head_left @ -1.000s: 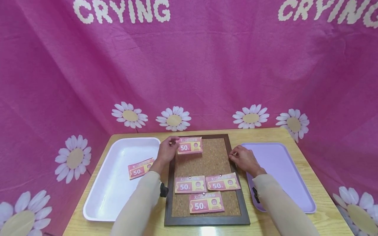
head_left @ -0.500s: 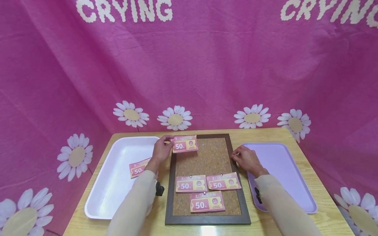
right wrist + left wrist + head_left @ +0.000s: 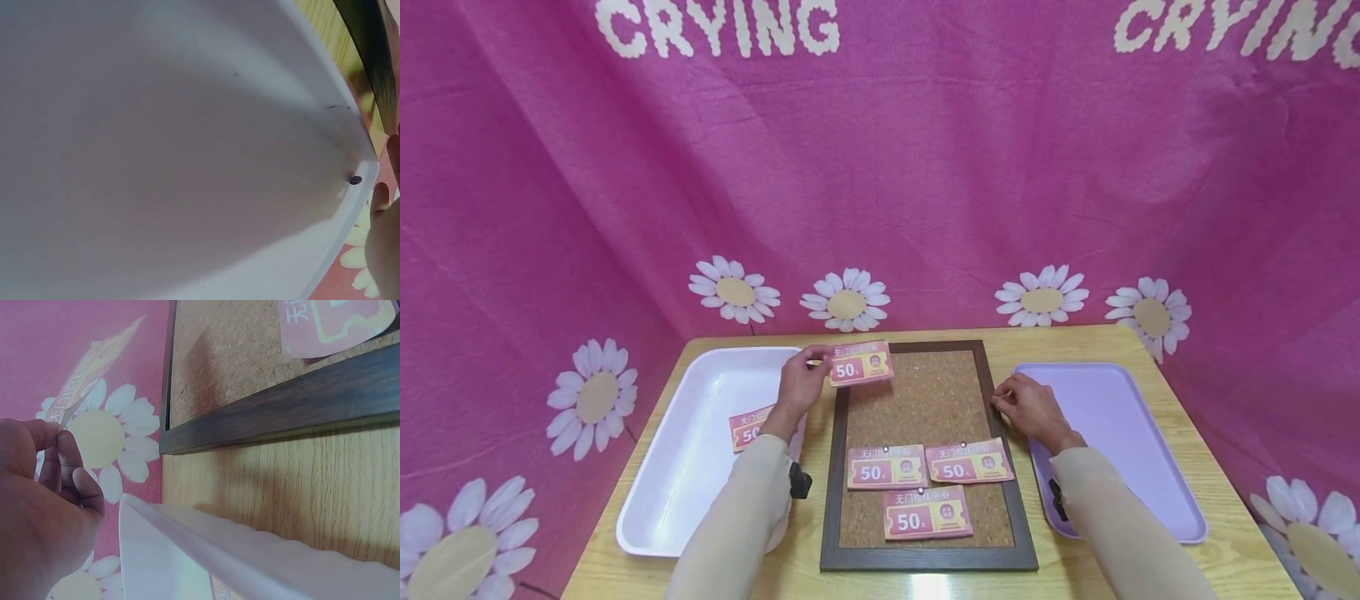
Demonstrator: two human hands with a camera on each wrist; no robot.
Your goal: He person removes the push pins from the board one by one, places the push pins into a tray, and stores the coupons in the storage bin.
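A pink and yellow paper coupon (image 3: 861, 364) printed with 50 is pinched by its left edge between the thumb and fingers of my left hand (image 3: 801, 385). In the left wrist view the coupon (image 3: 94, 372) is seen nearly edge-on, raised beside the board's corner. Under it lies a dark-framed cork board (image 3: 917, 408). My right hand (image 3: 1032, 412) is by the board's right frame edge, fingers loosely bent, with nothing visible in them. Lower on the board, three similar coupons (image 3: 887, 468) are fixed with small dark pushpins (image 3: 886, 449).
To the left, a white tray (image 3: 658, 500) has another coupon (image 3: 748, 428), partly behind my left arm. On the right is a purple tray (image 3: 1123, 442); the right wrist view shows a dark pushpin (image 3: 355, 180) near its rim. A pink daisy curtain (image 3: 925, 208) hangs behind the table.
My left hand has moved left with the coupon, from the board's upper left part to over its left frame edge, tilting it slightly. My right hand has barely moved.
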